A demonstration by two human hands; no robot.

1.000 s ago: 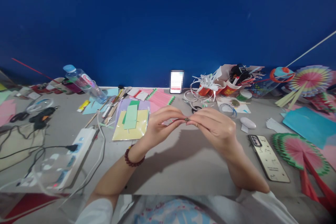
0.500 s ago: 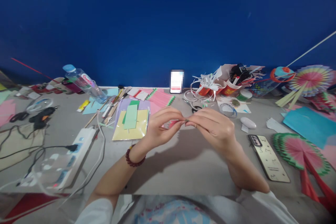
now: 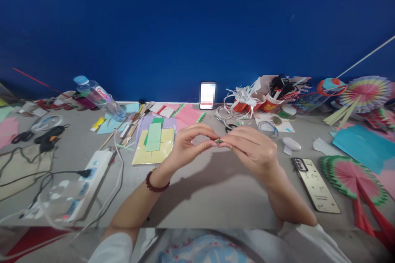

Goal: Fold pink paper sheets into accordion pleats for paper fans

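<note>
Above the middle of the desk, my left hand [image 3: 193, 146] and my right hand [image 3: 253, 148] meet at the fingertips. Both pinch a small green piece [image 3: 218, 141] that looks like paper; the fingers hide most of it. Beyond the left hand, a light green paper strip [image 3: 153, 137] and a darker green one lie on a clear packet of yellow paper [image 3: 138, 157]. Pleated pink paper [image 3: 193, 114] with green edges rests behind the hands. Black-handled scissors [image 3: 230, 127] lie just past the right hand, partly covered.
A white power strip [image 3: 89, 185] with cables lies at left, below a leaning plastic bottle [image 3: 100, 96]. A lit phone [image 3: 207, 96] stands against the blue wall. At right are red paper cups [image 3: 271, 102], another phone [image 3: 317, 187] and a pink-green paper fan [image 3: 354, 176].
The fingertips have shifted slightly, and a little more of the green piece shows between them. My left wrist has moved a bit to the left. The desk items stay put.
</note>
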